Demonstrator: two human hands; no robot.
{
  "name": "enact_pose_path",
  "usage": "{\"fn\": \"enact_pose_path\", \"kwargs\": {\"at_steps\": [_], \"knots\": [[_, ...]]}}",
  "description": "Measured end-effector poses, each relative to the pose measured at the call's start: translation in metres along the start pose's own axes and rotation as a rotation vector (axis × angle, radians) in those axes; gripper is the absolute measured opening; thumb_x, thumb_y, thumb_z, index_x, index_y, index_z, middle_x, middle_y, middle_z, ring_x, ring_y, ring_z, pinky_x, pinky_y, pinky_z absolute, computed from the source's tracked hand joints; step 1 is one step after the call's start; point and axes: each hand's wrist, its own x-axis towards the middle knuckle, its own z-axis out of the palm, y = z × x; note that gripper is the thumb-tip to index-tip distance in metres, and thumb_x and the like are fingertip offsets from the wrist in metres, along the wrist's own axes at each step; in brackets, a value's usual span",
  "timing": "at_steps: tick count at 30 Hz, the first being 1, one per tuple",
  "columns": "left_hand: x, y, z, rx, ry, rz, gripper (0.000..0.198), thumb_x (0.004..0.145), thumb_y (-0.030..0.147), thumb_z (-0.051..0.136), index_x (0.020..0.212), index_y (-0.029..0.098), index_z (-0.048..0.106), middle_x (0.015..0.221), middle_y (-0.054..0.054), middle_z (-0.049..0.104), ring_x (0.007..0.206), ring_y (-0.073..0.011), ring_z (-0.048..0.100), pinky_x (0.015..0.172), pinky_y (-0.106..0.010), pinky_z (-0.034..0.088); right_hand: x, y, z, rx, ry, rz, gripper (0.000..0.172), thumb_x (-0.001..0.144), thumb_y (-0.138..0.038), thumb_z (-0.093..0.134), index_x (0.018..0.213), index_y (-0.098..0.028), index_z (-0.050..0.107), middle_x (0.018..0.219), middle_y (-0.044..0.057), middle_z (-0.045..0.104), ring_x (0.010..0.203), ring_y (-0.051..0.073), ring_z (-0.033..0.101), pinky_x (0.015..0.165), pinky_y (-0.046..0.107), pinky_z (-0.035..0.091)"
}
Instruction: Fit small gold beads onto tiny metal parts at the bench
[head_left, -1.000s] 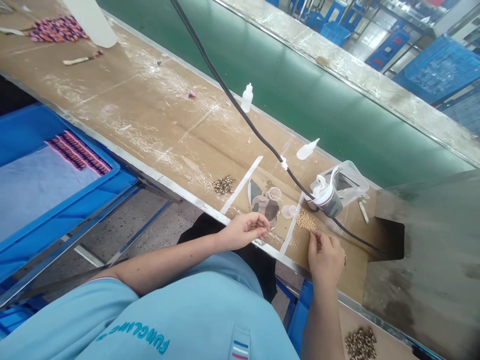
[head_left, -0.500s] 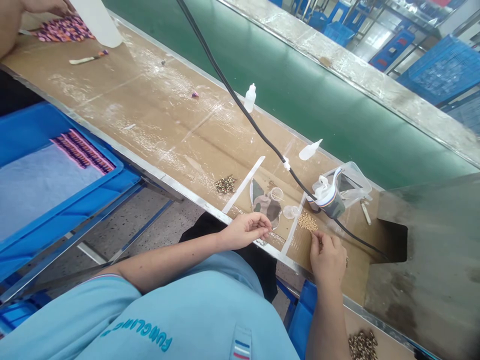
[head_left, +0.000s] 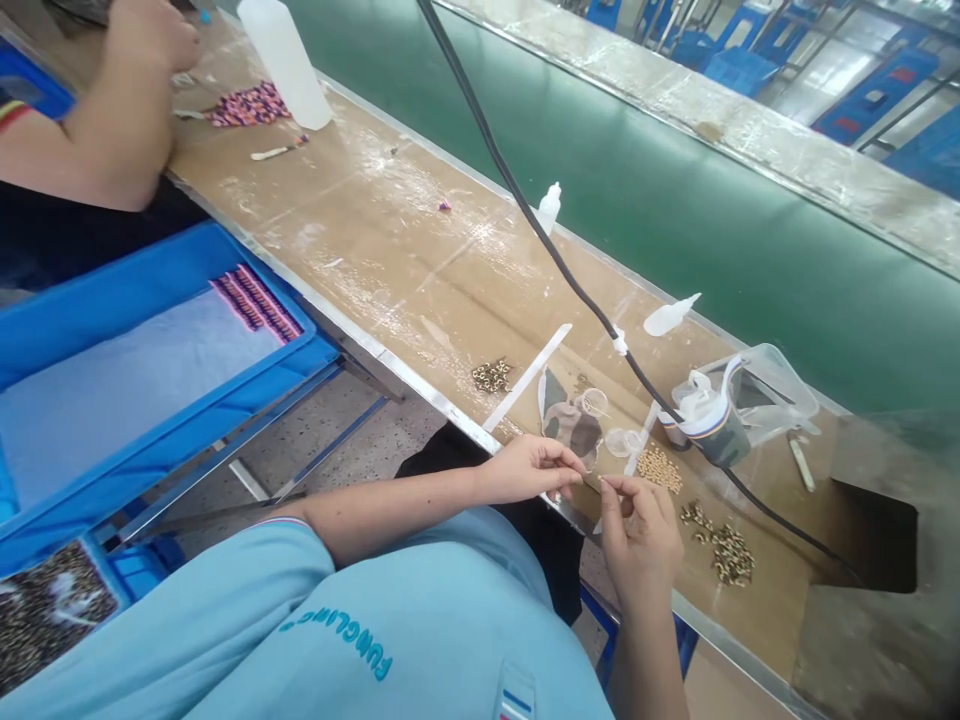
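My left hand (head_left: 536, 468) hovers over the table's front edge, thumb and fingers drawn together in a pinch. Close to its right, my right hand (head_left: 643, 525) pinches with thumb and forefinger. A tiny pale speck shows at the right fingertips, too small to name. Whatever the left fingers hold is hidden. Just beyond the right hand lies a pile of small gold beads (head_left: 658, 468). Dark brassy metal pieces (head_left: 731, 555) are heaped to its right. Past my left hand are a camouflage cloth (head_left: 574, 428) and a clear round dish (head_left: 622, 442).
More brassy pieces (head_left: 491, 376) lie left of a white tape strip (head_left: 529, 378). A black cable (head_left: 517, 195) crosses above the table. A clear plastic box (head_left: 780, 385) and white bottles (head_left: 671, 316) stand behind. A co-worker's arm (head_left: 120, 130) and a blue tray (head_left: 172, 260) are at left.
My right hand has left the gold bead pile and come over to my left hand, so the fingertips nearly meet. The whole view has shifted, showing more at the left.
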Motion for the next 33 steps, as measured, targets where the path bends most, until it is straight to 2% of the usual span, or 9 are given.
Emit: {"fn": "enact_pose_path", "kwargs": {"at_steps": [5,9,14,19,22,29,33], "knots": [[0.000,0.001,0.001,-0.048,0.022,0.005,0.014,0.071,0.024,0.071,0.078,0.012,0.066,0.055,0.003,0.061,0.051,-0.0073,0.056,0.052,-0.018,0.045,-0.001,-0.009,0.013,0.049,0.028,-0.002,0.017,0.090,-0.030,0.051,0.081,-0.019,0.061,0.073,0.001,0.058,0.063,0.012,0.050,0.062,0.025,0.041],[0.000,-0.003,0.000,-0.058,0.004,0.033,0.015,0.073,0.025,0.070,0.078,0.012,0.065,0.056,0.003,0.061,0.050,-0.0062,0.054,0.051,-0.017,0.045,-0.005,-0.007,0.020,-0.027,0.079,-0.056,0.013,0.090,-0.027,0.053,0.084,-0.019,0.062,0.077,0.003,0.060,0.068,0.013,0.053,0.067,0.026,0.042],[0.002,-0.009,-0.001,-0.048,-0.005,0.090,0.017,0.075,0.028,0.067,0.079,0.011,0.063,0.060,0.001,0.061,0.057,-0.0073,0.057,0.053,-0.017,0.045,-0.009,-0.002,0.021,-0.112,0.101,-0.180,0.008,0.088,-0.021,0.056,0.091,-0.020,0.062,0.080,0.004,0.061,0.075,0.015,0.054,0.073,0.028,0.040],[0.002,-0.012,0.000,0.003,-0.027,0.142,0.015,0.077,0.027,0.064,0.079,0.012,0.062,0.065,0.001,0.060,0.059,-0.0078,0.058,0.054,-0.017,0.045,-0.009,0.000,0.018,-0.109,0.087,-0.215,0.007,0.088,-0.021,0.056,0.093,-0.020,0.061,0.082,0.003,0.060,0.074,0.014,0.054,0.072,0.028,0.041],[0.001,-0.013,-0.001,0.091,-0.023,0.203,0.015,0.079,0.026,0.061,0.080,0.012,0.062,0.067,0.000,0.061,0.059,-0.0089,0.058,0.056,-0.019,0.047,-0.007,0.001,0.016,-0.090,0.066,-0.216,0.006,0.089,-0.021,0.055,0.092,-0.019,0.060,0.083,0.004,0.059,0.075,0.014,0.054,0.073,0.027,0.041],[-0.002,-0.006,-0.004,0.506,0.005,0.337,0.014,0.082,0.020,0.054,0.083,0.013,0.066,0.067,-0.001,0.065,0.062,-0.0106,0.059,0.063,-0.020,0.047,-0.006,0.004,0.013,-0.086,-0.028,-0.260,0.010,0.092,-0.020,0.048,0.091,-0.019,0.057,0.083,0.005,0.058,0.078,0.016,0.052,0.073,0.028,0.040],[-0.003,-0.005,-0.005,0.603,-0.010,0.403,0.014,0.083,0.018,0.052,0.082,0.014,0.065,0.067,0.000,0.065,0.063,-0.0102,0.058,0.065,-0.019,0.046,-0.006,0.004,0.012,-0.098,-0.048,-0.280,0.009,0.093,-0.020,0.047,0.092,-0.019,0.056,0.083,0.005,0.058,0.078,0.017,0.051,0.073,0.028,0.039]]}}
